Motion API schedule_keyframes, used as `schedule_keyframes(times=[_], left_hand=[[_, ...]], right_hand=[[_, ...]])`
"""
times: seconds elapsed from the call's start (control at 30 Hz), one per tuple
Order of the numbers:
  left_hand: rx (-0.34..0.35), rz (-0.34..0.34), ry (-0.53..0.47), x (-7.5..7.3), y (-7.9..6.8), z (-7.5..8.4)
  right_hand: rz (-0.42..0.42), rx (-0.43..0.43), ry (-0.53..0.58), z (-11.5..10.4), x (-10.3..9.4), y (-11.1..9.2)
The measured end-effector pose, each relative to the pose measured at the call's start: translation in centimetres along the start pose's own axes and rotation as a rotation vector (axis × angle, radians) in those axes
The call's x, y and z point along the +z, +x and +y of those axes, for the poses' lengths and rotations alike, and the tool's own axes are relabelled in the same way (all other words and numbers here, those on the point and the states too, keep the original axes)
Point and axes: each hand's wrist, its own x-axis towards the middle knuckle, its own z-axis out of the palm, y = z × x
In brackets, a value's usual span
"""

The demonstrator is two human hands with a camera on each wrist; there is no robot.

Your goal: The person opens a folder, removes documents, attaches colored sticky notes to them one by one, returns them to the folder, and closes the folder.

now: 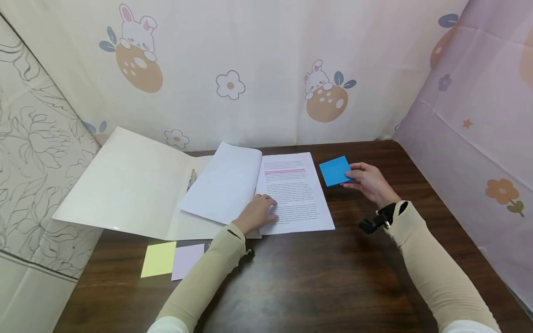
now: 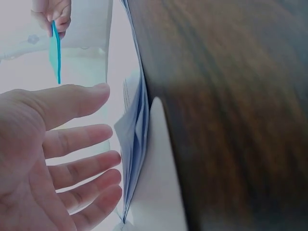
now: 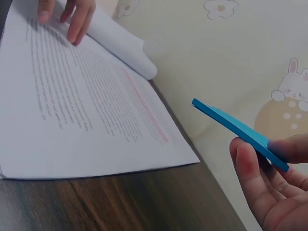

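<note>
Between thumb and fingers, my right hand (image 1: 370, 181) pinches a blue sticky note pad (image 1: 334, 170) above the table, just right of the papers. Seen edge-on in the right wrist view, the pad (image 3: 240, 130) is thin and slightly tilted. My left hand (image 1: 258, 212) rests with its fingers extended at the left part of a printed page (image 1: 297, 199), beside a turned-over sheet (image 1: 226, 180) that curls up at its fold. A pink highlighted line (image 1: 285, 171) crosses the page's upper part. The papers lie in an opened white folder (image 1: 129, 185) with a metal clip (image 1: 192, 179).
A yellow sticky note pad (image 1: 159, 260) and a purple sticky note pad (image 1: 187, 261) lie side by side at the front left, near the left forearm. The dark wooden table (image 1: 316, 282) backs onto a patterned curtain (image 1: 266, 69), with another curtain (image 1: 479, 138) along the right side.
</note>
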Motion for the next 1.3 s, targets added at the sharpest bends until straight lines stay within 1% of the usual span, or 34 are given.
schedule_keyframes(times=[0.07, 0.3, 0.43, 0.63, 0.77, 0.9, 0.97, 1.07, 1.17, 1.3], left_hand=[[-0.001, -0.001, -0.01, 0.0, -0.1, 0.0], [-0.019, -0.012, -0.018, -0.1, -0.2, 0.0], [-0.025, -0.016, -0.052, 0.0, -0.2, 0.1], [-0.077, -0.044, -0.165, -0.1, -0.3, 0.5], [-0.098, -0.045, -0.209, -0.4, -0.1, 0.7], [-0.13, -0.057, -0.254, -0.8, -0.1, 1.0], [-0.136, -0.06, -0.286, -1.0, -0.1, 1.1], [-0.135, -0.059, -0.358, -1.1, -0.2, 1.2], [-0.13, -0.047, -0.447, -1.1, -0.2, 1.3], [-0.132, -0.001, -0.554, -1.2, 0.0, 1.5]], right_hand=[[-0.005, 0.005, 0.008, 0.0, 0.4, 0.0], [0.001, 0.033, -0.023, 0.5, 1.9, 0.1], [-0.005, 0.039, -0.03, 0.9, 2.6, 0.0], [0.003, 0.022, -0.009, 1.2, 3.8, -0.4], [-0.005, 0.013, -0.009, 1.3, 4.9, -0.5], [-0.03, 0.01, 0.0, 1.6, 5.7, -0.6], [-0.039, 0.01, 0.008, 1.7, 5.9, -0.7], [-0.032, 0.004, 0.023, 1.9, 6.1, -0.9], [-0.021, -0.008, 0.037, 2.0, 6.3, -1.1], [-0.042, -0.024, 0.057, 2.0, 6.7, -1.3]])
